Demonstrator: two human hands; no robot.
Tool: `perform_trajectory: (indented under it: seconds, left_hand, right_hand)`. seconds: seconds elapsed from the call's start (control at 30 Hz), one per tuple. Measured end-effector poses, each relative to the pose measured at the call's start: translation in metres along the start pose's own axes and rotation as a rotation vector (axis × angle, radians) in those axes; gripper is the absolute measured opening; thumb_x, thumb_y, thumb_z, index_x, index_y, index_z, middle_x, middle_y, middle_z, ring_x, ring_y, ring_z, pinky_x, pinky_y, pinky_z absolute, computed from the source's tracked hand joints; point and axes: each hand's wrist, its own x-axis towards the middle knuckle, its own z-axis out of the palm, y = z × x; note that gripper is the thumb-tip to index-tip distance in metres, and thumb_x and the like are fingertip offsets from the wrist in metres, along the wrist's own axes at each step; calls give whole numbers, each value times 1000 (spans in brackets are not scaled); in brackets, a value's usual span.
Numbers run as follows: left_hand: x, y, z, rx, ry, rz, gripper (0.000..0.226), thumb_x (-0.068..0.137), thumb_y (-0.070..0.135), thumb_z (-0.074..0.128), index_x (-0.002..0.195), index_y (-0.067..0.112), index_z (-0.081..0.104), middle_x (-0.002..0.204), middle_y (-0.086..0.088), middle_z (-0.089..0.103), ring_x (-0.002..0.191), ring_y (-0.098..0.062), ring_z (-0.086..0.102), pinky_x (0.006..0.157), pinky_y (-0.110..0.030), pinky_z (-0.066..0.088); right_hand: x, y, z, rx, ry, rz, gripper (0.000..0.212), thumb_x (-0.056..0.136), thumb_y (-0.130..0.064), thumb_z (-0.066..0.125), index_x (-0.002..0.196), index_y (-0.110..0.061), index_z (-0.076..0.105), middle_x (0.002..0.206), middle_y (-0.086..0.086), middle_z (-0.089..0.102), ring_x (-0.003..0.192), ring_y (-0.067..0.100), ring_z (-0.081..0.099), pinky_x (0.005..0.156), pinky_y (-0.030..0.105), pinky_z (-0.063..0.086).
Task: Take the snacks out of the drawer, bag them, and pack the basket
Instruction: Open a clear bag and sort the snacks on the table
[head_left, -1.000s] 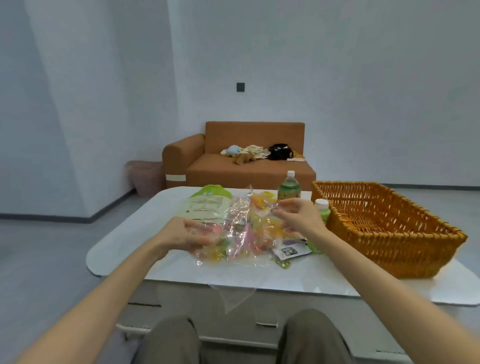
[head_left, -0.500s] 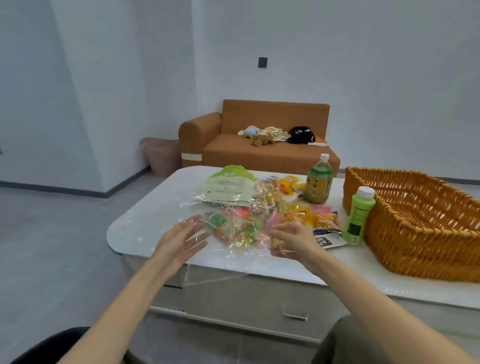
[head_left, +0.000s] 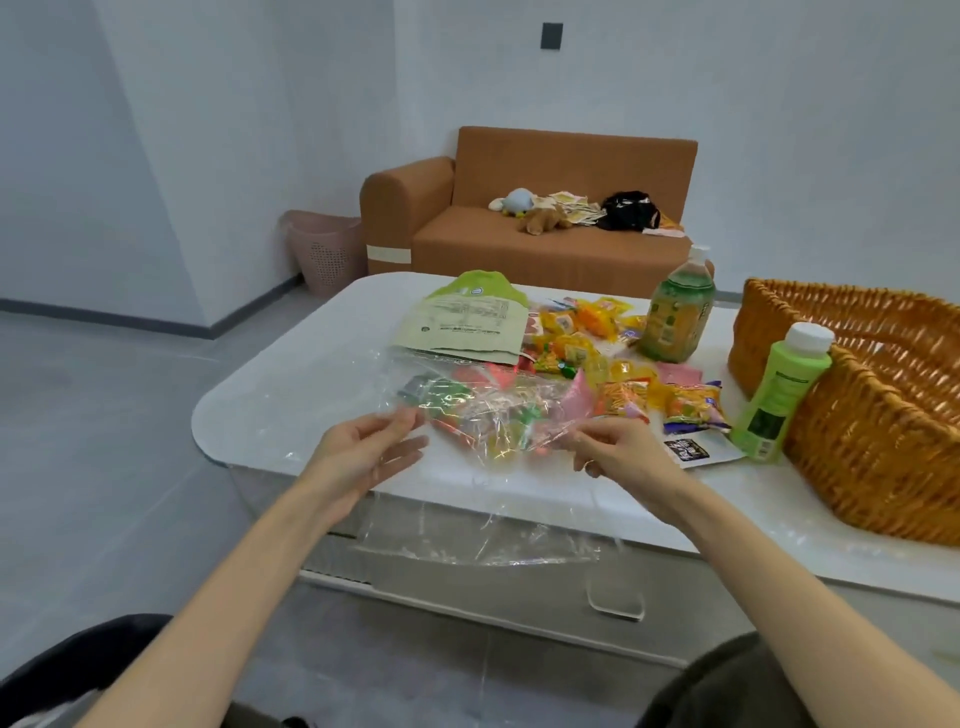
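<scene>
A clear plastic bag (head_left: 483, 525) hangs over the near edge of the white table (head_left: 270, 395). My left hand (head_left: 366, 449) pinches its upper edge on the left, and my right hand (head_left: 618, 452) pinches it on the right. Behind the bag lies a heap of small colourful snack packets (head_left: 587, 353), with a green and beige pouch (head_left: 467, 322) at the back left. A woven wicker basket (head_left: 883, 431) stands at the right end of the table.
A green tea bottle (head_left: 675, 317) stands behind the snacks. A bright green bottle (head_left: 779, 395) leans by the basket's near corner. Under the tabletop is a drawer front (head_left: 519, 587). An orange sofa (head_left: 530, 218) and a pink bin (head_left: 327, 252) stand beyond.
My view swung left and drew closer. Both hands left the snack pile, came toward the table's near edge and took hold of the clear bag, which now hangs over that edge.
</scene>
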Motion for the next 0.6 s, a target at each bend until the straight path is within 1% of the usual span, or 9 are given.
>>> perform_trajectory:
  seconds: [0.03,0.07,0.13,0.2,0.27,0.33,0.43,0.53,0.6]
  left_hand:
    - [2,0,0,10,-15,-8,16,86,13,63,98,5,68,105,-6,72,84,-18,72,72,-25,59]
    - [3,1,1,20,-30,-17,14,89,11,61,99,5,68,106,-7,72,85,-19,72,75,-27,59]
    - [5,3,5,87,-57,-24,16,94,12,56,106,9,66,111,-5,71,94,-19,70,82,-29,58]
    - [6,4,11,168,-99,-34,19,98,18,52,113,16,63,114,1,70,106,-17,66,90,-31,53]
    - [6,2,19,154,-169,-63,22,99,22,48,117,21,62,118,4,68,114,-17,61,98,-36,46]
    - [5,-1,28,119,-227,-88,28,99,29,47,123,25,61,123,4,65,118,-17,58,103,-39,42]
    - [5,-6,39,141,-221,-63,27,98,35,45,118,32,64,127,8,63,122,-17,54,107,-41,37]
    - [5,-7,44,180,-223,-37,27,98,41,43,118,42,62,132,13,59,123,-14,52,110,-46,28]
    - [6,-8,45,187,-250,-51,30,97,47,41,123,49,56,139,12,52,129,-17,47,113,-51,20]
  right_hand:
    - [4,-2,0,158,-66,61,20,92,-22,59,81,-22,76,83,2,74,75,15,62,65,20,50]
    - [7,-6,0,347,-159,131,20,93,-22,54,94,-20,74,98,5,74,89,18,67,74,22,54]
    - [10,-11,-1,622,-371,243,31,96,-25,46,120,-19,64,123,7,66,112,25,64,91,33,54]
    - [12,-13,1,679,-598,280,39,98,-26,42,135,-22,52,136,6,58,123,30,56,99,46,49]
    - [13,-14,8,643,-724,269,42,99,-21,41,141,-19,45,140,6,54,127,31,52,103,47,45]
    - [13,-15,20,569,-715,250,41,99,-20,44,140,-19,46,138,4,56,125,27,54,104,45,44]
    - [13,-10,36,413,-565,194,38,95,-33,54,133,-28,52,130,-5,62,119,18,59,102,47,46]
    - [12,-6,39,415,-451,186,42,78,-40,71,118,-34,56,119,-10,67,120,16,58,94,51,51]
    - [8,-9,39,419,-421,150,45,77,-35,75,116,-30,53,113,-8,69,120,15,57,90,48,54]
